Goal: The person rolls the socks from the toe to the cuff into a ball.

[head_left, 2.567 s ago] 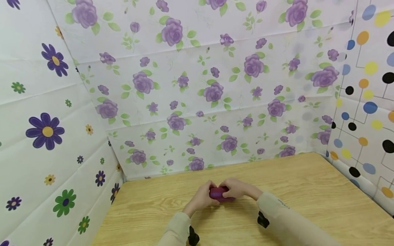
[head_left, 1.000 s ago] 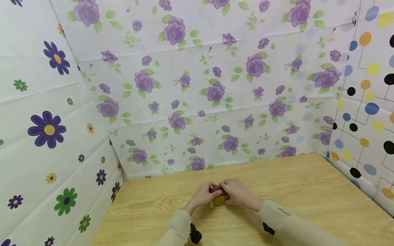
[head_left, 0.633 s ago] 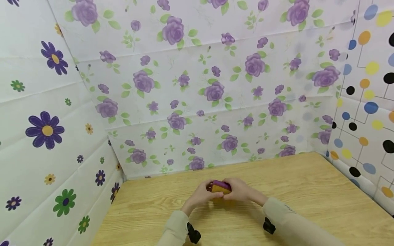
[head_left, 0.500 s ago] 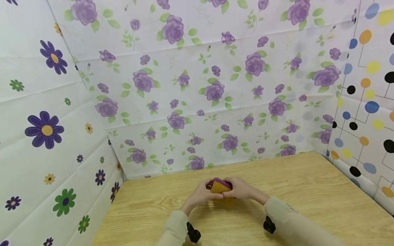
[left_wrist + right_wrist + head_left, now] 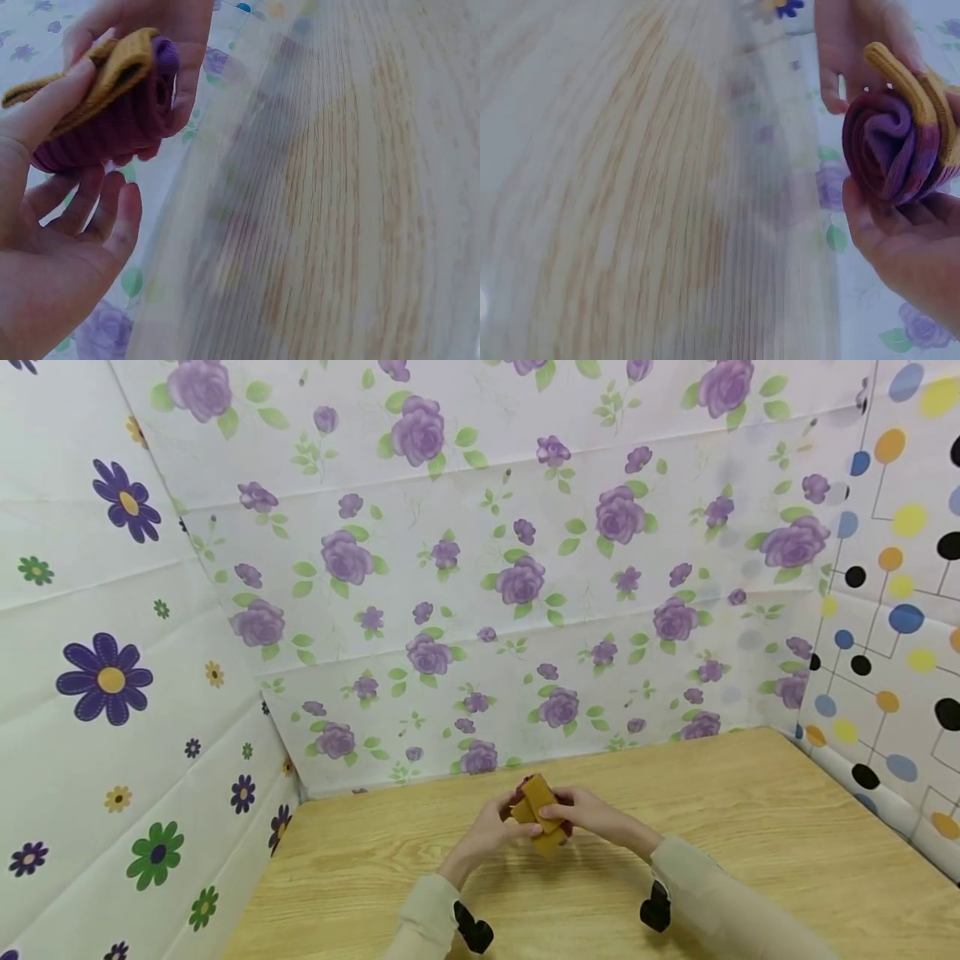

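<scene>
A rolled pair of knit socks (image 5: 537, 795), maroon and purple with mustard cuffs, is held between both hands over the table. My left hand (image 5: 486, 831) grips its left side, thumb over a mustard cuff and fingers beneath the roll. From the right, my right hand (image 5: 592, 814) holds it with the thumb on the mustard part. Coiled purple layers of the socks (image 5: 881, 146) show at the roll's end in the right wrist view. In the left wrist view a folded mustard cuff lies along the top of the maroon socks (image 5: 112, 131).
The wood-grain table (image 5: 360, 877) spreads around and below the hands. Behind it hangs a sheet with purple roses (image 5: 450, 568); a daisy-print sheet (image 5: 45, 777) closes the left side and a dotted sheet (image 5: 885, 635) the right.
The roll has been turned over and tilted up between the hands, so its mustard cuffs now face the head camera and stand crossed. Earlier its maroon and purple side faced up.
</scene>
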Tool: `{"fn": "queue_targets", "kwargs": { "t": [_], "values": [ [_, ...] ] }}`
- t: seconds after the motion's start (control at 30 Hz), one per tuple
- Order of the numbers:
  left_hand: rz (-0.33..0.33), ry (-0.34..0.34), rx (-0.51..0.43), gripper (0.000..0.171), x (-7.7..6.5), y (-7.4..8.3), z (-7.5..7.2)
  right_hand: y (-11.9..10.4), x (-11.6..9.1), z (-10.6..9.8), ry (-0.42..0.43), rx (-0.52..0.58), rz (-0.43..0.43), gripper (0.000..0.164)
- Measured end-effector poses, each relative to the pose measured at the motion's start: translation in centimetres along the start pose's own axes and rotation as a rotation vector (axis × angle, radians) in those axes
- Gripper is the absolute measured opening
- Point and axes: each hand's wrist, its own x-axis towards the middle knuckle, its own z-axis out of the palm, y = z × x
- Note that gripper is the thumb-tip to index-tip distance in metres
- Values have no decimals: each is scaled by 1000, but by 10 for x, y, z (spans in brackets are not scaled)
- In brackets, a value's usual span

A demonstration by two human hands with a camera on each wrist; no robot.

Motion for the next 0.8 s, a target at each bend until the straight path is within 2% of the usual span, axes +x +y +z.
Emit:
{"fn": "queue_targets", "kwargs": {
  "t": [0.13, 0.23, 0.3, 0.4, 0.47, 0.57, 0.7, 0.8],
  "values": [
    [32, 9, -153, 55, 1, -1, 2, -3, -1, 0, -54, 175, -5, 48],
    [41, 39, -238, 54, 1, 2, 4, -8, -1, 1, -36, 173, -26, 45],
    [43, 75, -270, 57, -2, 8, 5, -13, -2, 4, 2, 104, -53, 41],
    [40, 132, -285, 60, -7, 19, 8, -21, -2, 9, 128, -98, -137, 36],
    [51, 161, -263, 61, -11, 27, 10, -26, -1, 12, 227, -233, -202, 38],
    [86, 163, -213, 66, -15, 36, 12, -32, 0, 15, 362, -398, -301, 39],
    [162, 136, -190, 69, -16, 39, 12, -38, -1, 12, 442, -495, -396, 29],
    [185, 139, -217, 66, -14, 34, 11, -39, -2, 7, 496, -547, -433, 27]
  ]
}}
